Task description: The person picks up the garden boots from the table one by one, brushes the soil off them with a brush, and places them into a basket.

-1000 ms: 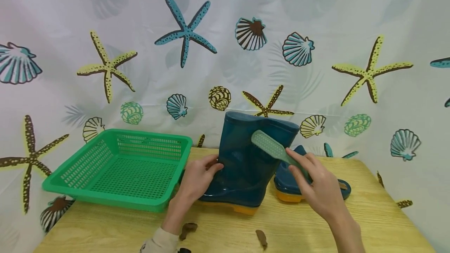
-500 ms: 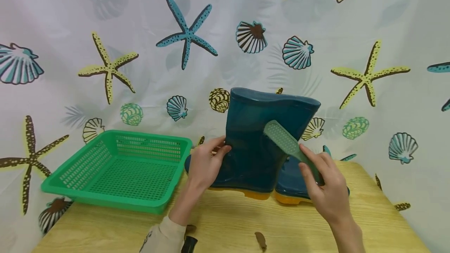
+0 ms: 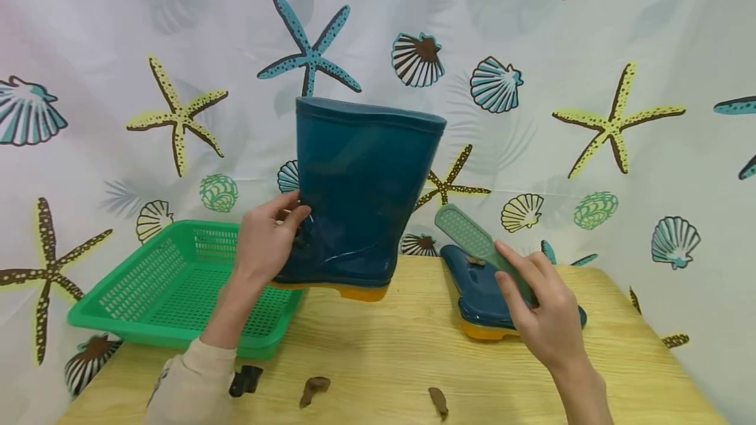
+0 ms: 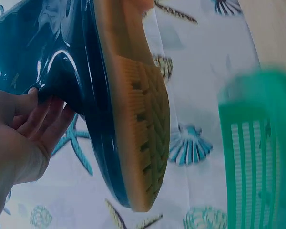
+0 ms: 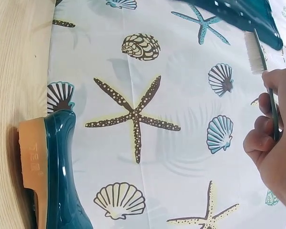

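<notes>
My left hand [image 3: 266,241] grips a dark blue rain boot [image 3: 357,195] by the side of its shaft and holds it upright above the table. Its ridged orange sole [image 4: 143,129] faces the left wrist camera. In my right hand [image 3: 543,307] is a pale green brush [image 3: 469,235], held by the handle; white bristles [image 5: 253,52] show in the right wrist view. Below the brush, a second blue boot [image 3: 487,294] with an orange sole lies on the table, partly hidden by the right hand.
A green plastic basket [image 3: 177,340] stands on the left of the wooden table [image 3: 378,346], partly behind the left arm. Two brown scraps [image 3: 438,403] lie near the front edge. A patterned curtain [image 3: 378,38] hangs behind the table.
The left hand has lifted the boot off the table and carried it left toward the basket. The brush, earlier over the boot's shaft, now stands apart from it in the head view.
</notes>
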`<state>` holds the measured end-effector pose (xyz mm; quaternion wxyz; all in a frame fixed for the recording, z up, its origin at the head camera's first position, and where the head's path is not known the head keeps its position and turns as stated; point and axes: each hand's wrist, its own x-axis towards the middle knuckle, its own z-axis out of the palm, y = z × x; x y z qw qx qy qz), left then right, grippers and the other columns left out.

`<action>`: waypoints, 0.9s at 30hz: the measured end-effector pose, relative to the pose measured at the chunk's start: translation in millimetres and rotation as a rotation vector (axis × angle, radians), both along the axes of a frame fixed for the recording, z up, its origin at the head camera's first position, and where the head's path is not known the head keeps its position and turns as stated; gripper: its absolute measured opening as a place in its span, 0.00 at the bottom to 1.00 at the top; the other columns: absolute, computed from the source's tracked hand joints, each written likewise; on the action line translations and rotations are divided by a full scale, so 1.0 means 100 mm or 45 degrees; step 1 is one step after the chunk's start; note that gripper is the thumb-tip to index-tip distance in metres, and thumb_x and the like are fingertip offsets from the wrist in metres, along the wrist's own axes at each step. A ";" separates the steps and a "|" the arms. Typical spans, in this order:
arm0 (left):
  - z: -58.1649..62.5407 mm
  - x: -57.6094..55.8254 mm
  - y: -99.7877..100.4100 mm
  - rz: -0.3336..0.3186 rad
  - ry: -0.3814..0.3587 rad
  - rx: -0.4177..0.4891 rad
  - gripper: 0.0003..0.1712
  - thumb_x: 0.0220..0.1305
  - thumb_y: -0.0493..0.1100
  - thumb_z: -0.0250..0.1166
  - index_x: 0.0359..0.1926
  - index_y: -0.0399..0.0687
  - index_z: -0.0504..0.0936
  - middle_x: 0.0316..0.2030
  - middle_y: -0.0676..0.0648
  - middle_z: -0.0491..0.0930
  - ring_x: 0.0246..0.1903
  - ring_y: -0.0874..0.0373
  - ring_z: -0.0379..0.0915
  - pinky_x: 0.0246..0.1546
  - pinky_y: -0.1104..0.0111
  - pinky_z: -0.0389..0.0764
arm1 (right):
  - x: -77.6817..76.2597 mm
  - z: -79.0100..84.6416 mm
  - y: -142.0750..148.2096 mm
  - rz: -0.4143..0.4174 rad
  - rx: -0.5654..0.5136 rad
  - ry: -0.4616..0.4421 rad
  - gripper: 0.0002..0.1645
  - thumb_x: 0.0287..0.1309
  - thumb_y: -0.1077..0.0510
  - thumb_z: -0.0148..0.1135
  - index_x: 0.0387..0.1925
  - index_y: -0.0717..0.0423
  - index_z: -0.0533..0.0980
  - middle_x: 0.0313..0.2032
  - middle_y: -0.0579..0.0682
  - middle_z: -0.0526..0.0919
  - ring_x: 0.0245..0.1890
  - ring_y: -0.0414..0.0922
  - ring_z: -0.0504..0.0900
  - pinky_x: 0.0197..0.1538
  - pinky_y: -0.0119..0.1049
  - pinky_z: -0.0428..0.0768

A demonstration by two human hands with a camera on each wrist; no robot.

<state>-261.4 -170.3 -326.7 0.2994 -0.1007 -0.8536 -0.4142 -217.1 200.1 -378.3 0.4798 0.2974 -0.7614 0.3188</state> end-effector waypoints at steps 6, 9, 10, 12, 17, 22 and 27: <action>0.01 -0.02 -0.50 0.124 -0.035 -0.092 0.22 0.74 0.47 0.59 0.62 0.41 0.79 0.47 0.35 0.85 0.38 0.44 0.83 0.31 0.63 0.80 | 0.00 0.01 0.02 -0.021 0.015 -0.016 0.22 0.59 0.67 0.66 0.56 0.64 0.80 0.28 0.49 0.72 0.21 0.32 0.56 0.23 0.21 0.55; -0.05 -0.05 -0.72 0.187 -0.055 -0.099 0.23 0.74 0.46 0.59 0.62 0.37 0.78 0.48 0.33 0.84 0.37 0.43 0.83 0.28 0.70 0.77 | 0.00 0.01 0.02 -0.028 0.009 -0.024 0.24 0.56 0.70 0.66 0.56 0.64 0.80 0.28 0.49 0.72 0.21 0.32 0.56 0.23 0.21 0.55; -0.07 -0.06 -0.80 0.209 -0.070 -0.103 0.23 0.74 0.46 0.58 0.63 0.37 0.77 0.49 0.33 0.84 0.37 0.42 0.83 0.26 0.71 0.77 | 0.00 0.00 0.02 -0.030 0.008 -0.027 0.24 0.56 0.70 0.66 0.56 0.64 0.80 0.28 0.49 0.72 0.21 0.32 0.56 0.23 0.21 0.55; -0.13 -0.09 -0.94 0.244 -0.101 -0.105 0.23 0.75 0.45 0.57 0.64 0.35 0.76 0.51 0.31 0.82 0.38 0.40 0.83 0.26 0.71 0.77 | -0.01 -0.01 0.03 -0.031 0.009 -0.031 0.25 0.55 0.71 0.66 0.57 0.63 0.80 0.28 0.49 0.72 0.21 0.32 0.56 0.23 0.21 0.55; -0.27 -0.24 -1.25 0.260 -0.205 -0.084 0.24 0.77 0.43 0.53 0.65 0.31 0.73 0.54 0.27 0.79 0.43 0.36 0.82 0.32 0.60 0.85 | -0.03 0.00 0.05 -0.070 0.044 -0.098 0.29 0.53 0.71 0.67 0.59 0.59 0.79 0.30 0.48 0.73 0.21 0.32 0.56 0.22 0.20 0.55; -0.39 -0.35 -1.44 0.259 -0.309 -0.071 0.26 0.78 0.43 0.49 0.67 0.29 0.69 0.54 0.26 0.77 0.45 0.36 0.81 0.36 0.58 0.85 | -0.03 0.00 0.04 -0.110 0.064 -0.162 0.30 0.55 0.70 0.68 0.61 0.55 0.78 0.31 0.48 0.74 0.22 0.31 0.56 0.23 0.21 0.56; -0.48 -0.43 -1.51 0.240 -0.348 -0.202 0.26 0.78 0.40 0.48 0.67 0.25 0.66 0.55 0.23 0.76 0.48 0.32 0.78 0.40 0.46 0.80 | -0.06 -0.02 0.02 -0.098 0.075 -0.163 0.30 0.56 0.69 0.68 0.61 0.55 0.78 0.32 0.47 0.74 0.22 0.32 0.56 0.23 0.22 0.55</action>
